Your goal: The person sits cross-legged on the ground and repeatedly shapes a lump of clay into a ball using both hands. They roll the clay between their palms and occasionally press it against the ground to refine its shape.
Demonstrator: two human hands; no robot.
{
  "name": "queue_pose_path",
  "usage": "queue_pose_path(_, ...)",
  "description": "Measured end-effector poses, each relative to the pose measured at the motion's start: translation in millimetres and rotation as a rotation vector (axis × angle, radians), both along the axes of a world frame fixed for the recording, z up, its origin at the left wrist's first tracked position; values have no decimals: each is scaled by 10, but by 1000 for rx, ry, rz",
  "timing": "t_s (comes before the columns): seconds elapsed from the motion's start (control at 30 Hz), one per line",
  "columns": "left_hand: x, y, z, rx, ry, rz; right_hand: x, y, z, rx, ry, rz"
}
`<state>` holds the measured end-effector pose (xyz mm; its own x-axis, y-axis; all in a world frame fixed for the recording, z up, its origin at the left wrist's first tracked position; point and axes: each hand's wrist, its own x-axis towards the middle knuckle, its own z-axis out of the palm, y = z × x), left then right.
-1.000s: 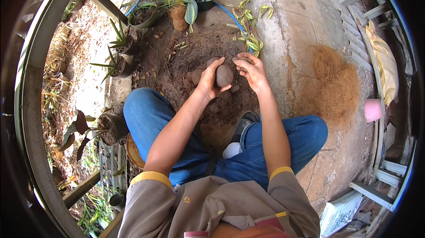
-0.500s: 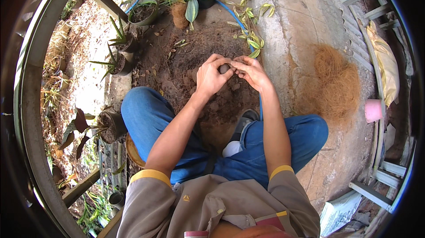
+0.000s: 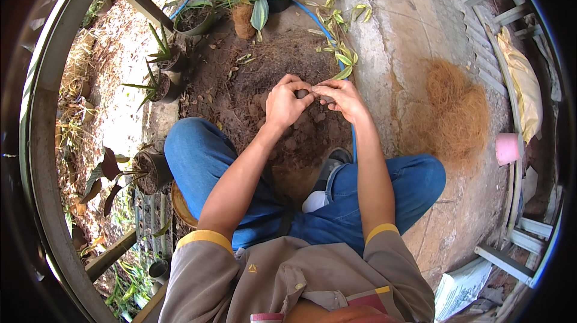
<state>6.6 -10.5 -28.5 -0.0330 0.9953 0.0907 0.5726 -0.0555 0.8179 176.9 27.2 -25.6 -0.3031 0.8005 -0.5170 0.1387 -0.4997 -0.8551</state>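
Observation:
Over a patch of loose dark soil [image 3: 300,136], my two hands meet at the fingertips. A lump of brown soil [image 3: 303,92] shows between the curled fingers and thumb of my left hand [image 3: 284,104]. My right hand [image 3: 342,99] is closed too, its fingertips pinched against the same lump from the other side. The fingers hide most of the lump. Crumbled clods lie on the ground just below both hands.
A coconut-fibre heap [image 3: 457,109] lies on the concrete strip at right, near a pink pot [image 3: 507,149]. Potted plants [image 3: 162,85] stand at left. Beyond the soil are a fibre-wrapped ball [image 3: 244,22], a blue hose [image 3: 312,17] and cut variegated vines [image 3: 344,58].
My right hand has shifted slightly, its fingers now bent closer round the lump. The lump shows less between the fingers than before. My left hand stays nearly in place.

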Motion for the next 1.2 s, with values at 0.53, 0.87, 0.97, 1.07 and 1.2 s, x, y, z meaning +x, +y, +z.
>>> queue_pose_path(0.53,-21,26,-28,-228,-174,89,340,146,-503,-156,266,-670)
queue_pose_path(0.87,-47,75,-152,-478,-783,251,412,216,-532,-77,386,-1008)
queue_pose_path(0.97,-53,70,-51,-548,-919,276,403,232,-556,79,546,-883)
queue_pose_path(1.07,-21,69,-21,-552,-937,302,691,270,-875,89,874,-576)
queue_pose_path(1.2,-32,76,-41,-570,-933,325,566,242,-831,-26,971,-443)
